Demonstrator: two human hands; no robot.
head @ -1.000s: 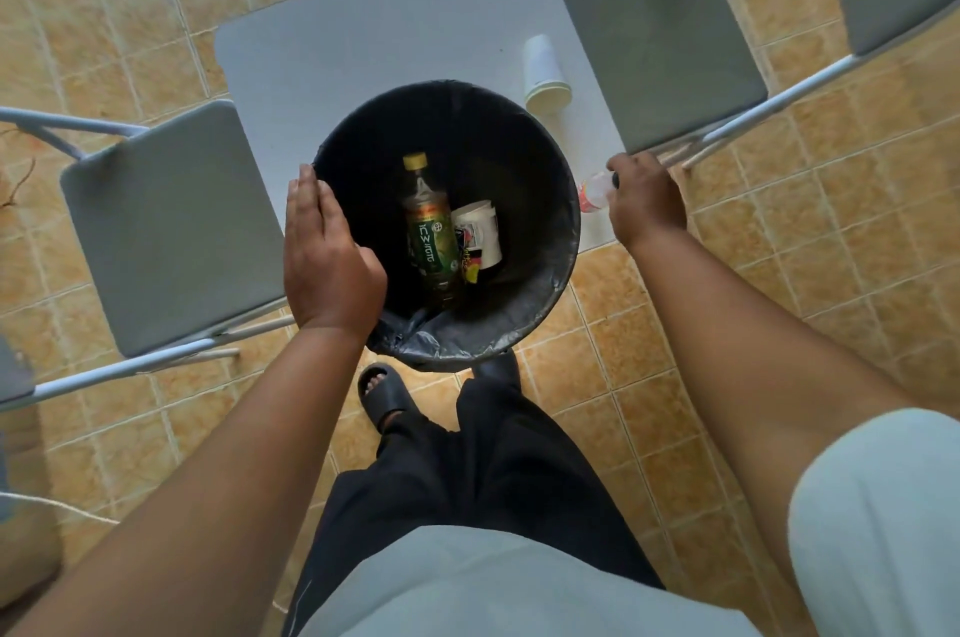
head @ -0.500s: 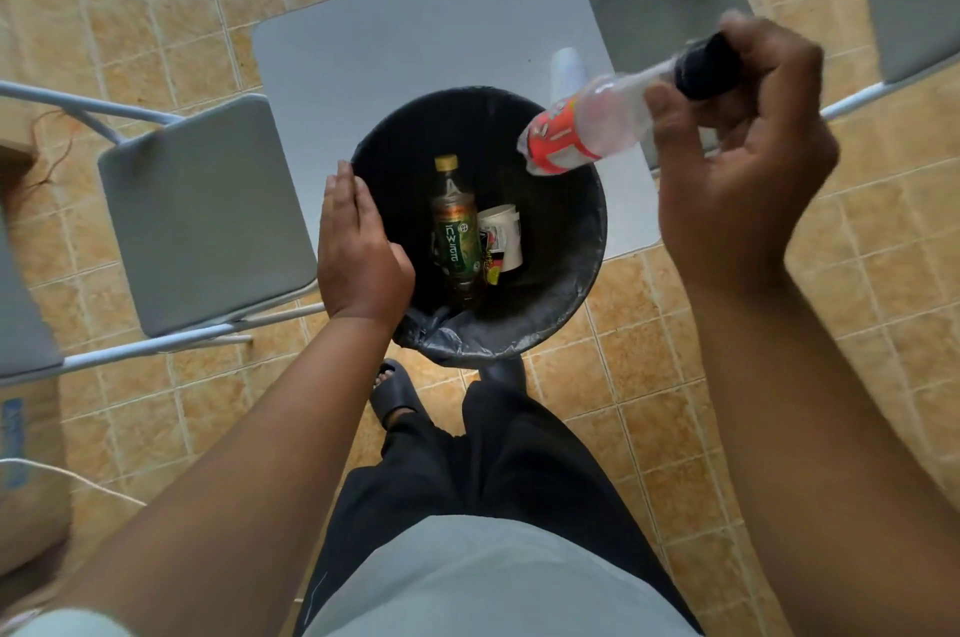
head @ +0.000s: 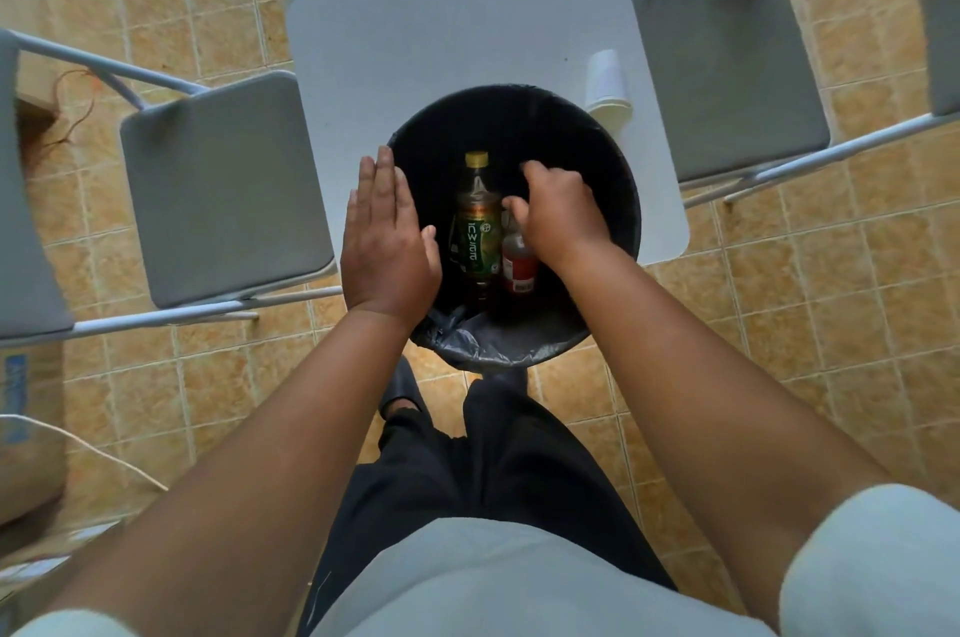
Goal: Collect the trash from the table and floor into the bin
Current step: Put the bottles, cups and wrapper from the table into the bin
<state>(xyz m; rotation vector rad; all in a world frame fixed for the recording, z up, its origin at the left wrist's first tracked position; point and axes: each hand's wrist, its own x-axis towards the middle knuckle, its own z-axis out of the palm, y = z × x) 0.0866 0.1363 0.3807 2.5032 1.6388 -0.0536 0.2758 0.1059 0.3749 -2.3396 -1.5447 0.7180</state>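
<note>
A black-lined bin [head: 621,179] stands against the near edge of a white table [head: 441,13]. Inside it lie a green-labelled bottle with a yellow cap [head: 477,226] and a clear bottle with a red label [head: 519,265]. My left hand [head: 387,241] rests flat on the bin's left rim, holding nothing. My right hand [head: 561,210] hangs over the bin's opening with its fingers curled down, right above the red-labelled bottle's top end. That end is hidden under the hand, so contact is unclear. A white paper cup [head: 605,80] lies on the table behind the bin.
Grey folding chairs flank the table, one on the left [head: 223,184] and one on the right [head: 727,65]. A cardboard box [head: 26,428] and a white cable [head: 88,449] lie on the tiled floor at the left. My legs stand just behind the bin.
My right hand lifted the red-labelled bottle from the table's right edge, carried it over the bin and lowered it inside. My left hand stayed on the rim.
</note>
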